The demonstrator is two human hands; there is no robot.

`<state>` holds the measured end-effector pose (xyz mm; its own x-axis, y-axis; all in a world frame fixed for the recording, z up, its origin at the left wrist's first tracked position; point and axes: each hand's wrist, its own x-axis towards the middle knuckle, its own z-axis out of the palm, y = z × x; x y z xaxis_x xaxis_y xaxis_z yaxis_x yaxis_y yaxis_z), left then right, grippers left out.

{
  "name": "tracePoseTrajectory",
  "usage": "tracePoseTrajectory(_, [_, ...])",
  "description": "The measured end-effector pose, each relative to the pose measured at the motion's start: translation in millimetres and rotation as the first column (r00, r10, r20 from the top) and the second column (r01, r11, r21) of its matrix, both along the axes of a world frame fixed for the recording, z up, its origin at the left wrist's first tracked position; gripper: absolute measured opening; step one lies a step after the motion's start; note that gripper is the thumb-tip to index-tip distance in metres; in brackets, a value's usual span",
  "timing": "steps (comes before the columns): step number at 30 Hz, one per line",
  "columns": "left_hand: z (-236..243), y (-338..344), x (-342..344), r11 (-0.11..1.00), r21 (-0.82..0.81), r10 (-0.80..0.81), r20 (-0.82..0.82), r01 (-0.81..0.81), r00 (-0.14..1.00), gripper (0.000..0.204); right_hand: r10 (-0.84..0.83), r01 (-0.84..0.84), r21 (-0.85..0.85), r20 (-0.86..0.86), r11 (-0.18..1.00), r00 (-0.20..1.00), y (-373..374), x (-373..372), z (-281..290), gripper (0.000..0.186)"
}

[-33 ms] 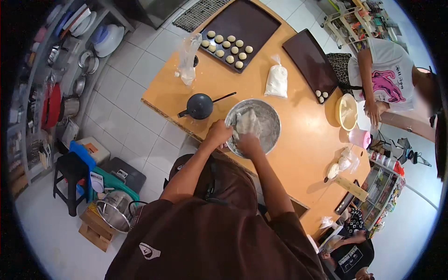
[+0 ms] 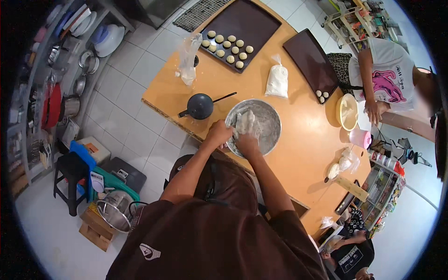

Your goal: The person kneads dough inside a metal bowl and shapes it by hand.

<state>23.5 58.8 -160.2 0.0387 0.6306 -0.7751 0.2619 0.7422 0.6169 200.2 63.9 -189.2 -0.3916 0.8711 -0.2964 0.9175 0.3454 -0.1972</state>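
Observation:
A round metal bowl [image 2: 275, 133] sits at the near edge of the wooden table, its inside smeared with white. My left hand [image 2: 219, 134] is closed on the bowl's left rim. Down inside the bowl, my right hand [image 2: 248, 140] has its dough-coated fingers pressed into a pale, sticky dough [image 2: 243, 122]. The coating makes fingers and dough hard to tell apart. Just left of the bowl stands a dark round pot [image 2: 200, 106] with a handle, and a dark thin-handled utensil [image 2: 225, 97] lies by it.
On the table [image 2: 298, 154] are a dark tray [image 2: 242, 23] with several pale dough balls, a second tray [image 2: 310, 60], a bag of white powder [image 2: 277, 80], a clear bag [image 2: 188, 60] and a yellow basin [image 2: 343, 112]. A person [image 2: 387, 70] works at the right; another [image 2: 352, 254] sits lower right.
My right hand has shifted slightly within the bowl, and its whitened fingers show more plainly against the dough. My left hand keeps its place on the rim.

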Motion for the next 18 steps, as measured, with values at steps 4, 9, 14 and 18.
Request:
tracePoseTrajectory(4, [13,3,3,1.000,0.002,-0.025,-0.025,0.025,0.999,0.036,0.094,-0.127,0.186,0.179,0.974,0.979,17,-1,-25,0.044])
tracePoseTrajectory(9, [4,-4,0,0.991,0.108,0.082,-0.073,-0.073,0.994,0.040,-0.235,0.256,0.100,-0.183,0.962,0.955,58,-29,9,0.033])
tracePoseTrajectory(14, [4,0,8,0.994,0.102,0.030,-0.049,-0.025,0.998,0.040,-0.183,0.180,-0.050,-0.076,0.982,0.980,26,26,-42,0.042])
tracePoseTrajectory(18, [-3,-14,0,0.980,0.166,0.115,-0.010,-0.111,0.993,0.040,-0.619,0.281,-0.588,-0.513,0.758,0.595,-3,46,3,0.048])
